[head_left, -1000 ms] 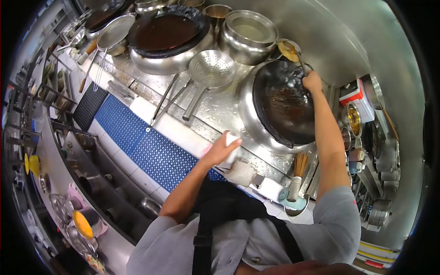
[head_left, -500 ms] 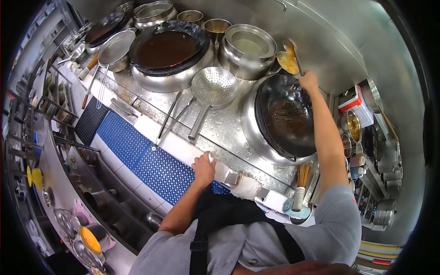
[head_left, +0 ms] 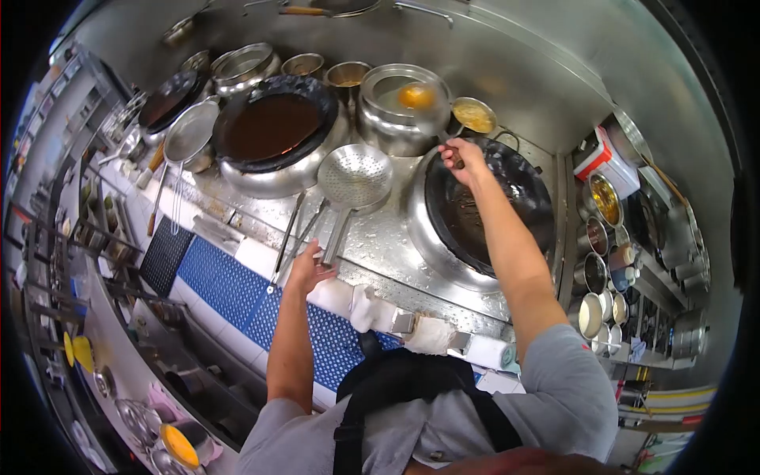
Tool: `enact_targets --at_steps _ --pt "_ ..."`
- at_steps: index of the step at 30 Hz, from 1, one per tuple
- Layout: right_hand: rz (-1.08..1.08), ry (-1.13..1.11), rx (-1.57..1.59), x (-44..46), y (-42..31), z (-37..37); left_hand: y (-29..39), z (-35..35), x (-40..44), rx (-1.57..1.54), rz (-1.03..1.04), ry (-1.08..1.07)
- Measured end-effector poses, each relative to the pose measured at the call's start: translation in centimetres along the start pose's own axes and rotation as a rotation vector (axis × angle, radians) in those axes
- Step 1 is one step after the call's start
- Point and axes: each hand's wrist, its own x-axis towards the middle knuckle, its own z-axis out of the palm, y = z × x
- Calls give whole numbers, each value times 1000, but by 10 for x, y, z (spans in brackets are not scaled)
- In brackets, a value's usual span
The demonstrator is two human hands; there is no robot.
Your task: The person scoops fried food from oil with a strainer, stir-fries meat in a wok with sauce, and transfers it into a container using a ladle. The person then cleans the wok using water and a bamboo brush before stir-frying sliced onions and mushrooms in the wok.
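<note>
My right hand is closed round the handle of a ladle, above the left rim of the dark wok. The ladle's bowl is blurred at the edge of a steel pot. An orange patch shows over that pot; whether it is in the ladle or the pot, I cannot tell. My left hand is open, fingers apart, beside the handle of a perforated strainer; contact is unclear. A small pan of yellow food stands behind the wok.
Left of the strainer sits another wok with dark brown liquid. Two thin tools lie by my left hand. White folded cloths line the counter's front edge. Several pots and bowls stand on the right-hand shelf.
My right hand moved left with the ladle, from the yellow food pan towards the steel pot. My left hand left the white cloth at the front edge and opened near the strainer handle.
</note>
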Motion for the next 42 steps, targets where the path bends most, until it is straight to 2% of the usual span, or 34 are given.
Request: enact_targets --at_steps 3,4,5,8,14,15,20,23,25,28,29,31,32,34,36,39,42 --pt "-38 -40 101 -39 -11 0 -9 0 70 -96 -178 -417" --pt "-38 -49 114 -55 -16 -7 -7 8 77 -148 -176 -460" --pt "-46 -81 123 -68 -24 -14 -7 14 83 -109 -122 -439" --pt "-66 -140 125 -124 -56 -29 15 51 31 -38 -9 -393" --pt "-100 -191 48 -245 -88 -48 33 151 -77 110 94 -558" --pt "-101 -166 7 -260 -81 -52 26 172 -87 116 87 -595" --pt "-112 10 -149 -315 -30 -96 -21 256 -86 61 -251 -637" --pt "-182 60 -355 -320 -5 -143 -49 280 -90 172 -261 -517" --pt "-261 131 -548 -328 -5 -163 -66 279 -94 335 -119 -468" --pt "-536 360 -1011 -328 -7 -182 -77 272 -109 612 184 -384" --pt "-491 438 -1086 -333 -13 -176 -80 271 -120 696 316 -346" --pt "-608 365 -1153 -315 -17 -179 -79 268 -121 799 584 -304" --pt "-663 326 -1186 -304 -21 -180 -74 265 -117 774 621 -298" --pt "-461 293 -1125 -276 -46 -165 -53 260 -116 716 700 -284" --pt "-568 308 -1222 -245 -58 -141 -34 244 -113 593 667 -251" --pt "-649 249 -1092 -178 -65 -116 -12 201 -107 411 553 -257" --pt "-471 235 -979 -131 -69 -67 -1 138 -63 237 402 -257"
